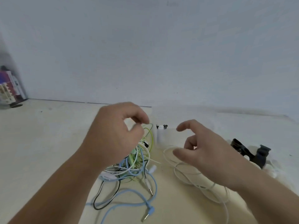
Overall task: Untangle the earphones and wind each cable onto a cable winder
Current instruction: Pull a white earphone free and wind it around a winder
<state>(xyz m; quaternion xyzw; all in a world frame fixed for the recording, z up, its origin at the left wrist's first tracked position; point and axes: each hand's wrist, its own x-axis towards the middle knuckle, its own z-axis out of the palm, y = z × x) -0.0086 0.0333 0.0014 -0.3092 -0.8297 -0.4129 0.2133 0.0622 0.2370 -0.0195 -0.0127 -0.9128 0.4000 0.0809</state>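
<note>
Leftmost, a stack of purple-and-white boxes [9, 88] stands at the frame's left edge, where the pale cream tabletop [40, 143] meets the white wall. Bare table stretches from there to the left forearm. The left hand [113, 133], centre frame, has thumb and forefinger closed together, seemingly pinching a thin yellow-green cable [152, 136]. That cable rises from the tangle of blue, green, white and black earphone cables [132, 168] just below. Loose blue and black loops trail toward the bottom edge. Right of the tangle, a small blurred white object [161, 134] stands near the table's back edge. The right hand [205, 156] hovers over a separate coil of white cable [191, 177], fingers loosely curled and gripping nothing. Dark clip-like pieces [242, 148] lie far right.
</note>
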